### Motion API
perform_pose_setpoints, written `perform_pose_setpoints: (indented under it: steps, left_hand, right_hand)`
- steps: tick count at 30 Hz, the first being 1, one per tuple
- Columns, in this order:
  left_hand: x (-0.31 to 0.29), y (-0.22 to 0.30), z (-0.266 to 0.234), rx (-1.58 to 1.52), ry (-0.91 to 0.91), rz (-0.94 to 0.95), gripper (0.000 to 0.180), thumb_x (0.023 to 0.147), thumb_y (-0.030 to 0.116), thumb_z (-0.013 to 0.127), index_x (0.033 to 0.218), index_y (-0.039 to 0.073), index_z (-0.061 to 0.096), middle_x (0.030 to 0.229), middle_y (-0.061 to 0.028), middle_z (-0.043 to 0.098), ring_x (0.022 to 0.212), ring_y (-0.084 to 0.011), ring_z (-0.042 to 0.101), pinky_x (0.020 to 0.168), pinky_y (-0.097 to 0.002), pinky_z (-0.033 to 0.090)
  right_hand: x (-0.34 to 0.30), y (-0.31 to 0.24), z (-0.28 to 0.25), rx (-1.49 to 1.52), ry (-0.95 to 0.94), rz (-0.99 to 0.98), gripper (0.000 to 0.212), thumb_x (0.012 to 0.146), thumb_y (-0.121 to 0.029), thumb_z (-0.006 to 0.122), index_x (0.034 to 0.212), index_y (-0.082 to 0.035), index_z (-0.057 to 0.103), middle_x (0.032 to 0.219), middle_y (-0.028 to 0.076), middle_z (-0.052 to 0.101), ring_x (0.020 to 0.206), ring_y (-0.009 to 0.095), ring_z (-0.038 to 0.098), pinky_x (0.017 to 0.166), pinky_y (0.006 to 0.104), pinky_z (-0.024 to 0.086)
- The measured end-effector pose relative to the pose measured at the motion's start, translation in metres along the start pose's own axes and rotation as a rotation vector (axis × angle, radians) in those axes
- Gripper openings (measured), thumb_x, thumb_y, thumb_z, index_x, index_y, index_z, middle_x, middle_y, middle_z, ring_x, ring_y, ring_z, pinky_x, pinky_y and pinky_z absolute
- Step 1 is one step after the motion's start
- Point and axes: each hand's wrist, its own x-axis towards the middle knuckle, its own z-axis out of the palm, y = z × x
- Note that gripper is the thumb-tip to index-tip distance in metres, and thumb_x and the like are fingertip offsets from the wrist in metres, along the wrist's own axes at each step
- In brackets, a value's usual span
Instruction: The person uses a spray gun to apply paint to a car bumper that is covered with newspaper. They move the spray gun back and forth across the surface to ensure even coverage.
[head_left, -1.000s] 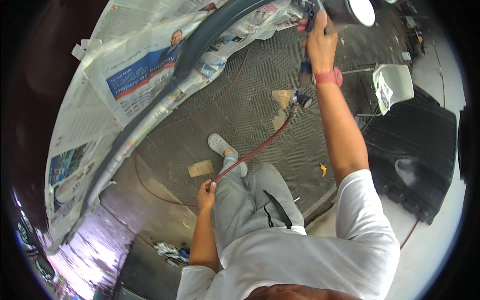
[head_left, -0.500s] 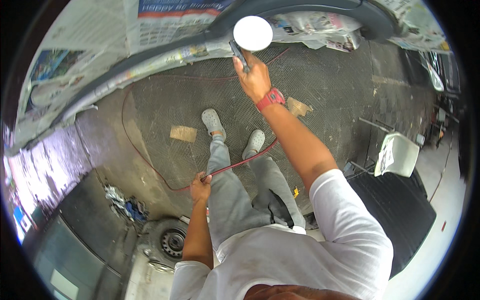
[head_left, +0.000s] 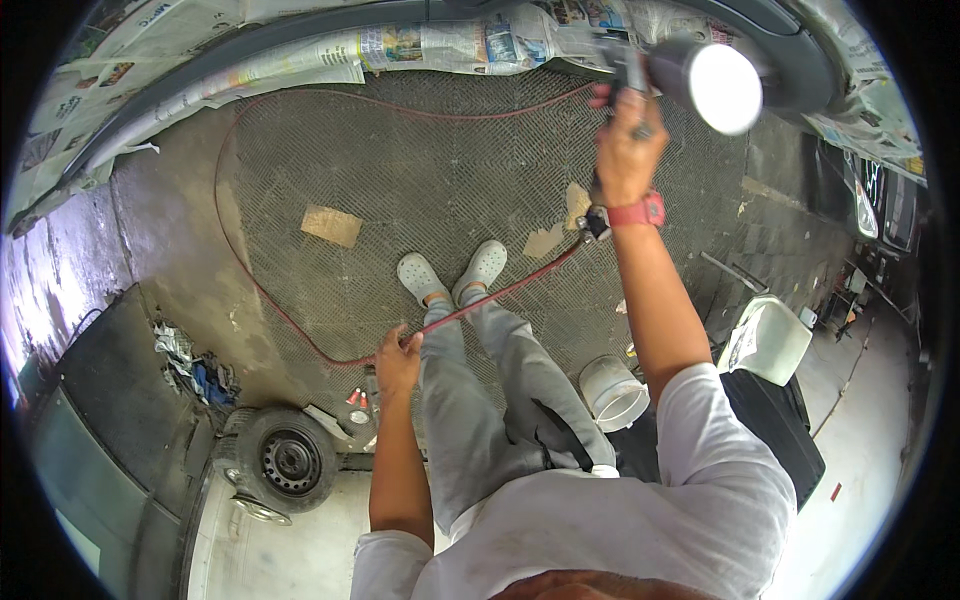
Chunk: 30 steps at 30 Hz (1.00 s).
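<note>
My right hand [head_left: 630, 150], with a red watch at its wrist, is closed around a paint spray gun [head_left: 628, 72], blurred by motion. The gun's cup, topped by a round white lid [head_left: 725, 88], tilts to the right close to a dark grey car bumper [head_left: 800, 62]. From a metal fitting [head_left: 596, 224] below the grip, a red air hose [head_left: 500, 294] runs down to my left hand [head_left: 398, 362]. That hand is closed on the hose beside my left thigh.
Newspaper [head_left: 420, 45] masks the surfaces around the bumper. Beyond my feet the hose loops over the textured floor mat [head_left: 430, 160], near cardboard scraps [head_left: 332, 226]. A wheel [head_left: 290, 462] lies lower left; a white bucket [head_left: 612, 393] and pale chair [head_left: 770, 338] stand at right.
The spray gun has swung right along the bumper with my right hand, its cup tilting over. My view has shifted, and my feet have moved; my left hand keeps the hose.
</note>
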Motion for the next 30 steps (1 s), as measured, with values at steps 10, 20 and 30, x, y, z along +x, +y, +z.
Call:
perform_pose_setpoints:
  steps: [10, 20, 30]
  left_hand:
    - [0.148, 0.061, 0.020, 0.179, 0.073, 0.266, 0.055, 0.095, 0.037, 0.080, 0.139, 0.008, 0.064, 0.129, -0.0166, 0.070, 0.121, -0.0386, 0.066, 0.103, -0.0514, 0.054]
    - [0.308, 0.024, -0.005, 0.435, 0.115, 0.219, 0.068, 0.101, 0.051, 0.069, 0.153, 0.010, 0.056, 0.145, -0.0222, 0.065, 0.136, -0.0415, 0.060, 0.113, -0.0537, 0.049]
    - [0.364, 0.083, -0.040, 0.401, 0.562, 0.487, 0.068, 0.101, 0.054, 0.068, 0.150, 0.007, 0.060, 0.138, -0.0243, 0.068, 0.131, -0.0417, 0.062, 0.109, -0.0531, 0.051]
  right_hand:
    - [-0.022, 0.072, 0.042, -0.122, -0.119, -0.159, 0.051, 0.112, -0.035, 0.057, 0.152, -0.004, 0.059, 0.114, 0.013, 0.076, 0.092, 0.019, 0.067, 0.078, 0.0334, 0.052]
    - [-0.065, 0.160, 0.173, 0.295, -0.166, 0.045, 0.053, 0.114, -0.036, 0.055, 0.154, -0.002, 0.058, 0.105, 0.011, 0.077, 0.086, 0.014, 0.071, 0.073, 0.0303, 0.058]
    - [-0.078, 0.243, 0.207, 0.375, 0.236, -0.071, 0.054, 0.118, -0.048, 0.038, 0.129, -0.001, 0.062, 0.102, 0.012, 0.075, 0.084, 0.016, 0.074, 0.050, 0.0261, 0.055]
